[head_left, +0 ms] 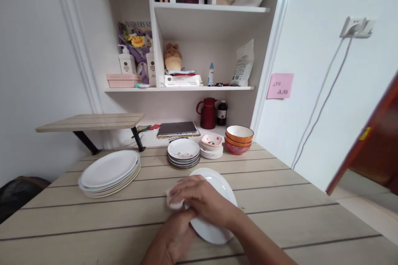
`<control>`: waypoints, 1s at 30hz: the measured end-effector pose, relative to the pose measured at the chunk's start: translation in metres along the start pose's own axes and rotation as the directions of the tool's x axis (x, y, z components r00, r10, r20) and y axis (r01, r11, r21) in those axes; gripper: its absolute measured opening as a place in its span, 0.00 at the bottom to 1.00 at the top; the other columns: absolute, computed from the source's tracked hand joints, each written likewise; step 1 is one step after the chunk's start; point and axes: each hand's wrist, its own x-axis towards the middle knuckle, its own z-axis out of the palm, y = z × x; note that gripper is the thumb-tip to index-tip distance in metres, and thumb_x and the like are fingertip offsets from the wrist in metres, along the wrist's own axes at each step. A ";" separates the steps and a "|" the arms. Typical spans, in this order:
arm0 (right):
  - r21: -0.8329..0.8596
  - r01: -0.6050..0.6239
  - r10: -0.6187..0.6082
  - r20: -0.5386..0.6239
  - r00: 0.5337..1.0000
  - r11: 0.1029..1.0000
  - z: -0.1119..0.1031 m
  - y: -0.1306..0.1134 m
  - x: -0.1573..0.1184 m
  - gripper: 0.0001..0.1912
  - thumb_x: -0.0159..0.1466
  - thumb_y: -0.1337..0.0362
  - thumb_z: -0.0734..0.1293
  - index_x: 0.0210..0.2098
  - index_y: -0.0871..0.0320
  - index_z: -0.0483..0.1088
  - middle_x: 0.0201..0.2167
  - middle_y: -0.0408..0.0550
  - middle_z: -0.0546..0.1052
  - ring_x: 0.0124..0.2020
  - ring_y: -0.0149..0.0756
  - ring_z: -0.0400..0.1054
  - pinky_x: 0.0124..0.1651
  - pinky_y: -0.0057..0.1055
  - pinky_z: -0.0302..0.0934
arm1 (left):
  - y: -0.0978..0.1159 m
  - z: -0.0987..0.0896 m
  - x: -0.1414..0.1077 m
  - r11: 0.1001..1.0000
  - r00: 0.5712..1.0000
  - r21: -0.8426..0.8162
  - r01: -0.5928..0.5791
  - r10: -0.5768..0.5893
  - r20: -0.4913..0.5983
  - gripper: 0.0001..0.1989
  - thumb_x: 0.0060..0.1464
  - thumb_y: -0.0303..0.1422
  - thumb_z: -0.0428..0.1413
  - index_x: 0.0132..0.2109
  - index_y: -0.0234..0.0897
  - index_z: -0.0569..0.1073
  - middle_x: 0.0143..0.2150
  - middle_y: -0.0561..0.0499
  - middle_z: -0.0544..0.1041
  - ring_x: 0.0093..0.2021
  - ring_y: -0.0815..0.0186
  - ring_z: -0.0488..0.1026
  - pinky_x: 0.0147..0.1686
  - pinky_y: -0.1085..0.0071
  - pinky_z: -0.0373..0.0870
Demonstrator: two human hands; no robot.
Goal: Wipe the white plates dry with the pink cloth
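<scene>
- The white plate [221,188] was over the middle of the wooden table [289,198], well in from its left and right edges and nearer the front than the back edge. Looked tipped, not flat; couldn't tell if its lower rim touched the wood.
- Left hand [178,232] seemed clamped on the plate's near-left rim, though the right one hid some of its fingers.
- Right hand [202,198] had its fingers curled over a white cloth [174,203] (maybe tissue, too blurry) at the plate's left rim.
- Handling, my guess: glossy and stiff, probably ceramic, so light enough for one hand but slick and chippable. The cloth looked soft and weighed basically nothing.
- Best hold imo: thumb on top of the rim, fingers spread underneath, clear of the cloth.
- Stacked plates [108,169] sat near the table's left edge, well apart from it.
</scene>
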 end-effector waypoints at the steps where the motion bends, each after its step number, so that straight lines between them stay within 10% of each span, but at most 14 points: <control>1: -0.009 -0.032 0.032 -0.061 0.998 0.999 -0.002 0.009 -0.002 0.21 0.61 0.76 0.59 0.44 0.48 0.75 0.46 0.40 0.78 0.49 0.32 0.70 0.55 0.33 0.60 | 0.001 0.001 -0.001 0.999 0.999 0.034 0.027 -0.028 0.015 0.29 0.45 0.20 0.61 0.56 0.33 0.70 0.42 0.42 0.81 0.45 0.54 0.77 0.50 0.58 0.68; 7: 0.002 -0.326 0.300 -0.398 0.867 0.945 -0.023 0.070 -0.026 0.18 0.64 0.67 0.59 0.49 0.50 0.74 0.51 0.48 0.76 0.53 0.41 0.68 0.57 0.45 0.59 | 0.009 0.006 -0.010 0.988 0.992 0.115 0.099 -0.106 0.064 0.26 0.51 0.28 0.60 0.58 0.31 0.68 0.47 0.38 0.80 0.52 0.53 0.74 0.54 0.59 0.66; 13: 0.127 -0.291 0.315 -0.488 0.814 0.948 -0.028 0.068 -0.032 0.16 0.65 0.63 0.60 0.49 0.51 0.73 0.56 0.48 0.71 0.59 0.42 0.62 0.62 0.46 0.53 | 0.009 0.012 -0.008 0.996 0.989 -0.077 -0.050 0.060 0.135 0.29 0.56 0.29 0.56 0.64 0.37 0.60 0.54 0.41 0.75 0.57 0.56 0.69 0.59 0.60 0.62; 19: -0.019 -0.146 0.125 -0.410 0.904 0.989 0.000 0.036 -0.022 0.17 0.66 0.67 0.58 0.49 0.48 0.74 0.57 0.49 0.70 0.62 0.43 0.58 0.62 0.50 0.52 | 0.028 0.011 0.001 0.918 0.944 -0.275 -0.285 0.319 0.086 0.24 0.61 0.29 0.49 0.64 0.38 0.60 0.54 0.42 0.76 0.53 0.61 0.73 0.59 0.63 0.64; 24: -0.192 0.055 -0.072 -0.081 0.994 0.980 0.035 0.004 -0.013 0.22 0.61 0.74 0.61 0.48 0.45 0.73 0.56 0.44 0.72 0.65 0.42 0.53 0.65 0.53 0.46 | 0.040 -0.011 0.000 0.945 0.978 -0.260 -0.198 0.207 0.007 0.17 0.61 0.33 0.50 0.51 0.27 0.74 0.43 0.39 0.81 0.48 0.60 0.76 0.52 0.67 0.70; 27: -0.022 0.054 -0.055 -0.050 0.997 0.998 0.038 -0.002 -0.014 0.20 0.63 0.74 0.59 0.44 0.46 0.75 0.54 0.43 0.74 0.63 0.40 0.56 0.65 0.49 0.47 | 0.041 -0.014 -0.003 0.964 0.983 -0.225 -0.144 0.165 0.080 0.16 0.58 0.37 0.53 0.42 0.27 0.78 0.40 0.38 0.81 0.48 0.56 0.76 0.53 0.62 0.69; 30: 0.370 -0.128 0.220 -0.219 0.951 0.920 0.025 0.010 -0.020 0.12 0.64 0.67 0.61 0.35 0.49 0.77 0.50 0.45 0.76 0.55 0.43 0.67 0.59 0.46 0.59 | 0.041 -0.005 -0.004 0.939 0.950 -0.147 -0.310 0.311 -0.019 0.13 0.53 0.35 0.58 0.43 0.29 0.77 0.43 0.41 0.81 0.47 0.57 0.76 0.55 0.61 0.67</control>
